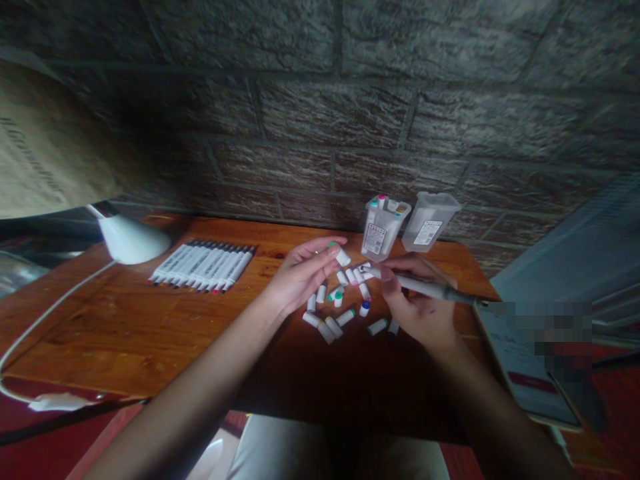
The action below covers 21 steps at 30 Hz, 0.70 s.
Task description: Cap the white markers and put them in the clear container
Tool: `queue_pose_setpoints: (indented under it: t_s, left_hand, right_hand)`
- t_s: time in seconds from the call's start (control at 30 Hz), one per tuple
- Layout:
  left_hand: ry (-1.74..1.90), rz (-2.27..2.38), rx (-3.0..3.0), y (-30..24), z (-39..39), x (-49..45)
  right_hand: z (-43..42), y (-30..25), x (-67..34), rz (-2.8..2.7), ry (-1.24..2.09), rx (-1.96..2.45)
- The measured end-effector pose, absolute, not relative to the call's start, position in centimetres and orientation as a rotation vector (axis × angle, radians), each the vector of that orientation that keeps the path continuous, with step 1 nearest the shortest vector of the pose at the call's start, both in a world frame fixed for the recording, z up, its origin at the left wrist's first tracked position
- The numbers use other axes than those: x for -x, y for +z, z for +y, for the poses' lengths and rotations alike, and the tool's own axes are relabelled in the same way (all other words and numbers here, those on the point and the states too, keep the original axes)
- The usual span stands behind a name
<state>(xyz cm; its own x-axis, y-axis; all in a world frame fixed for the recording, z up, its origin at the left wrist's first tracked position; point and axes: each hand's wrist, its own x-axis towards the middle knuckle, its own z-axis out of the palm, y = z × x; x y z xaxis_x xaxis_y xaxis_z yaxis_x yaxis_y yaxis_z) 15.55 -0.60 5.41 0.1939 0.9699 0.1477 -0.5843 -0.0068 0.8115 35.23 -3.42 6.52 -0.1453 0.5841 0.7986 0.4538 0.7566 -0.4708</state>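
My left hand (pixel 303 273) hovers over the wooden table (pixel 100 333) and pinches a small white marker cap (pixel 341 255) with a green end between thumb and fingertips. My right hand (pixel 417 300) is closed round a grey marker pen (pixel 433 288) that points left toward the cap, its tip a short way from it. Several loose white caps (pixel 340 313) with coloured ends lie scattered on the table below and between both hands.
A row of several markers (pixel 205 267) lies at the back left. Two clear plastic tubs (pixel 384 227) (pixel 429 221) stand by the brick wall. A white lamp (pixel 127 237) and its cord sit at left. A tablet (pixel 525 367) lies at right.
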Motion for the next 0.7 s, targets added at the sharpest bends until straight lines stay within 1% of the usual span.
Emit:
queue_pose_setpoints:
  t_s: [0.47,0.7]
  left_hand:
    - [1.268,0.513,-0.918,5.36,-0.63,-15.53]
    - [1.293,0.498,-0.888,5.42,-0.48,-15.42]
  right_hand:
    - [-3.83,6.72,-34.66,-1.824,0.149,0.736]
    - [-3.71,6.45,-34.57,-1.875,0.213,0.661]
